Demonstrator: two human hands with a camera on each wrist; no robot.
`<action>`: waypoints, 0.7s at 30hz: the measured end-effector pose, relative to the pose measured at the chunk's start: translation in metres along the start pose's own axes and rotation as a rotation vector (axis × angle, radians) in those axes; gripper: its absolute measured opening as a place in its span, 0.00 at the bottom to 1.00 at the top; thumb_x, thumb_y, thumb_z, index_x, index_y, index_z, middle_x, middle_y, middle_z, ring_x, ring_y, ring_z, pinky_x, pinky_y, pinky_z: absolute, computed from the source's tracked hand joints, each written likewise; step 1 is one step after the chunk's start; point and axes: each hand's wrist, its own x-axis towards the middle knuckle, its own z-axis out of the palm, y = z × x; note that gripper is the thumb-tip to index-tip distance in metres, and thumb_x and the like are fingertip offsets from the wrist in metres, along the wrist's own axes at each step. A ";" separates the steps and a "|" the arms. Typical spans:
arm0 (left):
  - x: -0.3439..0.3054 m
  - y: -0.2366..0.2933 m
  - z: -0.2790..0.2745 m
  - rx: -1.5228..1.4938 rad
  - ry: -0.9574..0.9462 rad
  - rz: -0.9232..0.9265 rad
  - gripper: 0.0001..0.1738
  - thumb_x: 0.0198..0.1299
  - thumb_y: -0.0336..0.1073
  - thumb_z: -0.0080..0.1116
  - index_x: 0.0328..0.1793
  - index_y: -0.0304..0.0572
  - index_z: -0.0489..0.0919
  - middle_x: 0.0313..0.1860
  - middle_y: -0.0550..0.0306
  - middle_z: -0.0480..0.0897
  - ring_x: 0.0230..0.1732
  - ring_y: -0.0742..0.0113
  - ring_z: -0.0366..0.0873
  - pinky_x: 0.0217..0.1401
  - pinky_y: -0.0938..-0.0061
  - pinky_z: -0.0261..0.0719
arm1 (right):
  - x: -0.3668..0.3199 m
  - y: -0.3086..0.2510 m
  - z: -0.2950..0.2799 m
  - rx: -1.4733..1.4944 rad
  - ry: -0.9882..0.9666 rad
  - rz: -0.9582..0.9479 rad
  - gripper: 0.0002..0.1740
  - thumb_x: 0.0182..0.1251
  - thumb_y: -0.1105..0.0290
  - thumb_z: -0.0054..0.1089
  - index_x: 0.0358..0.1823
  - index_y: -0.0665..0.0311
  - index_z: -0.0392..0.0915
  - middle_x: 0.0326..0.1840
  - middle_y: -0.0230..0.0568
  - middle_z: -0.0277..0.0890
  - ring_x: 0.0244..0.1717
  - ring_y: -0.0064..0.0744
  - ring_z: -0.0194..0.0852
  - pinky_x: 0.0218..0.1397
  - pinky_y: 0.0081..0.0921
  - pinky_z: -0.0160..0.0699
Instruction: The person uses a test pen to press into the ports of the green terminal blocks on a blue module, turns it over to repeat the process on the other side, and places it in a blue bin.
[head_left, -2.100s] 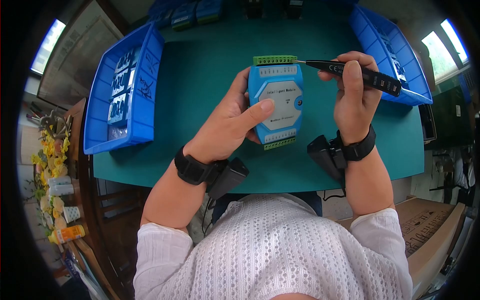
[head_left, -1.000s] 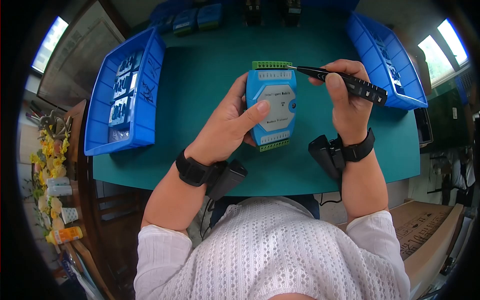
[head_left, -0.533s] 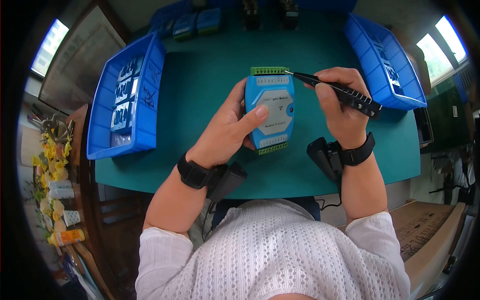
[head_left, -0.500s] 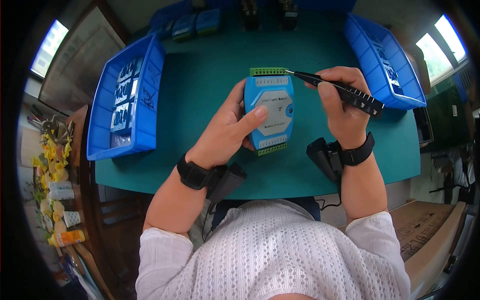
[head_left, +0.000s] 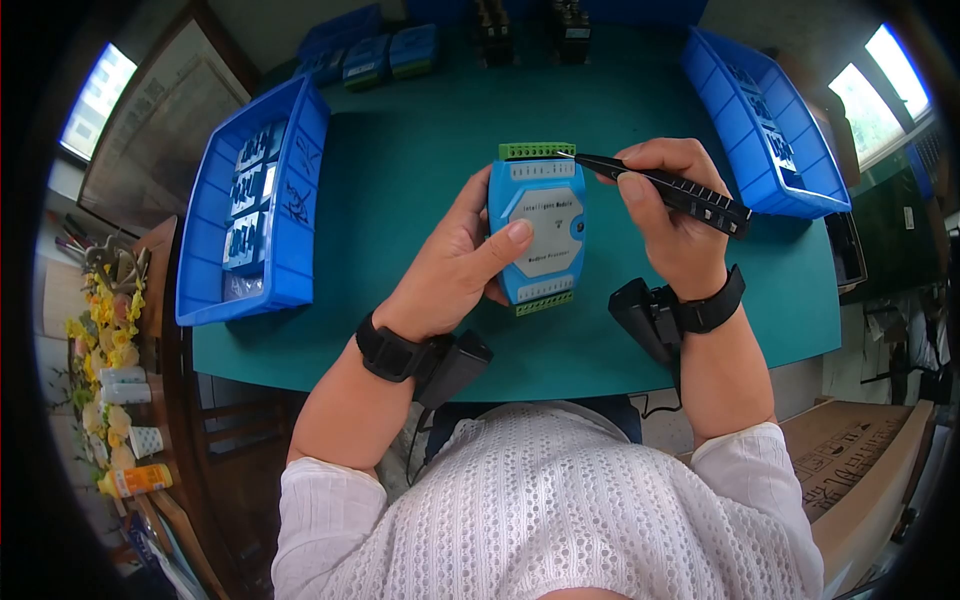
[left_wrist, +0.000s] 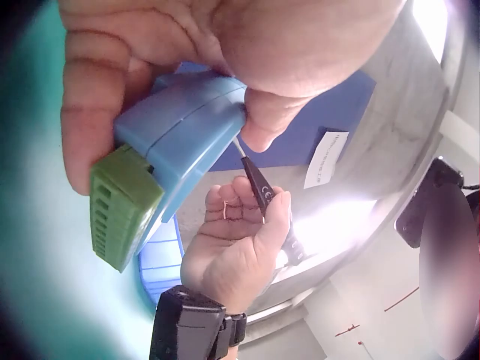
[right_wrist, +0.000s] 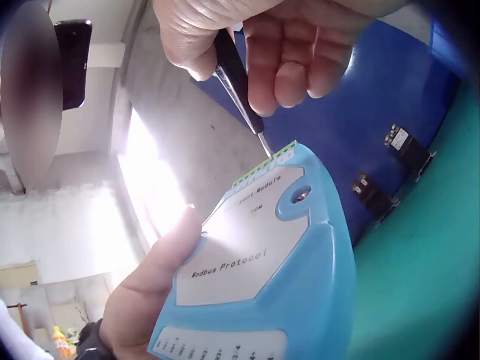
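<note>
My left hand [head_left: 455,255] grips a blue and grey module [head_left: 545,230] by its left side, thumb on the label reading "Intelligent Module" and "Modbus Protocol". A green terminal block [head_left: 520,151] runs along its far end, and another green terminal block [head_left: 545,304] along the near end. In my right hand [head_left: 680,215] is a black test screwdriver [head_left: 695,200], pinched between thumb and fingers. Its thin metal tip points left, right at the far terminal block's right part. From the right wrist view, the screwdriver [right_wrist: 240,86] comes down onto that same row.
A blue bin [head_left: 245,210] holding several modules stands on the left of the green table [head_left: 400,130]; another blue bin [head_left: 770,130] is at the right. More blue modules [head_left: 390,58] and dark metal-topped devices [head_left: 570,35] sit along the back.
The screwdriver tip has shifted from the terminal block's right end to over its right part. Both hands and the module sit slightly lower in the head view; both grips stay the same.
</note>
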 end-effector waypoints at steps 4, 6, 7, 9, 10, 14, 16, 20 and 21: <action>-0.001 0.001 0.001 -0.018 -0.010 -0.002 0.42 0.58 0.52 0.54 0.70 0.38 0.50 0.55 0.47 0.69 0.50 0.64 0.75 0.29 0.81 0.81 | -0.002 -0.001 0.001 0.142 0.079 0.069 0.09 0.56 0.73 0.63 0.35 0.67 0.73 0.29 0.35 0.76 0.26 0.19 0.72 0.30 0.15 0.72; 0.000 0.000 0.000 -0.014 -0.019 -0.004 0.42 0.58 0.52 0.54 0.70 0.38 0.50 0.55 0.48 0.70 0.49 0.65 0.75 0.29 0.82 0.81 | -0.002 -0.003 0.004 0.197 0.100 0.098 0.09 0.56 0.74 0.63 0.35 0.68 0.73 0.29 0.35 0.76 0.26 0.19 0.73 0.30 0.15 0.72; -0.001 0.000 -0.001 -0.012 -0.023 -0.005 0.42 0.58 0.52 0.54 0.70 0.38 0.49 0.54 0.48 0.70 0.48 0.65 0.75 0.29 0.83 0.80 | -0.002 -0.003 0.004 0.193 0.093 0.106 0.08 0.56 0.74 0.63 0.35 0.68 0.73 0.29 0.35 0.76 0.26 0.19 0.73 0.30 0.15 0.72; -0.001 -0.001 -0.001 -0.009 -0.018 -0.010 0.41 0.58 0.51 0.54 0.71 0.42 0.50 0.55 0.50 0.71 0.49 0.65 0.76 0.30 0.82 0.80 | -0.002 -0.004 0.005 0.187 0.078 0.122 0.08 0.56 0.74 0.63 0.35 0.68 0.73 0.29 0.35 0.76 0.28 0.19 0.74 0.30 0.15 0.72; -0.001 -0.001 -0.001 -0.008 -0.016 -0.013 0.40 0.58 0.51 0.54 0.71 0.44 0.50 0.55 0.51 0.71 0.50 0.65 0.76 0.31 0.81 0.80 | -0.002 -0.003 0.005 0.159 0.073 0.111 0.09 0.56 0.74 0.63 0.35 0.67 0.73 0.28 0.35 0.76 0.27 0.18 0.75 0.30 0.14 0.72; -0.001 -0.001 -0.002 0.007 -0.017 -0.011 0.41 0.58 0.51 0.55 0.71 0.43 0.50 0.55 0.50 0.71 0.51 0.65 0.75 0.33 0.80 0.80 | -0.003 -0.002 0.004 0.097 0.085 0.094 0.10 0.54 0.73 0.65 0.34 0.67 0.74 0.25 0.34 0.76 0.26 0.17 0.75 0.27 0.12 0.71; -0.003 0.003 0.001 0.029 -0.014 -0.023 0.41 0.58 0.51 0.55 0.71 0.43 0.50 0.55 0.50 0.71 0.51 0.65 0.75 0.34 0.80 0.80 | -0.004 -0.004 0.004 0.083 0.105 0.103 0.10 0.53 0.73 0.66 0.34 0.68 0.74 0.24 0.34 0.76 0.25 0.16 0.75 0.26 0.11 0.70; -0.001 0.001 0.001 0.023 -0.026 -0.021 0.41 0.58 0.51 0.54 0.71 0.43 0.50 0.56 0.50 0.70 0.51 0.64 0.74 0.35 0.79 0.80 | -0.004 -0.005 0.003 0.106 0.144 0.123 0.12 0.52 0.72 0.68 0.33 0.68 0.74 0.22 0.33 0.75 0.24 0.16 0.74 0.25 0.11 0.70; -0.001 0.000 0.001 0.020 -0.022 -0.017 0.41 0.58 0.51 0.54 0.71 0.43 0.50 0.56 0.50 0.70 0.51 0.64 0.74 0.35 0.79 0.80 | -0.004 -0.005 0.004 0.132 0.155 0.127 0.12 0.52 0.72 0.68 0.33 0.68 0.74 0.22 0.33 0.75 0.24 0.16 0.74 0.25 0.11 0.70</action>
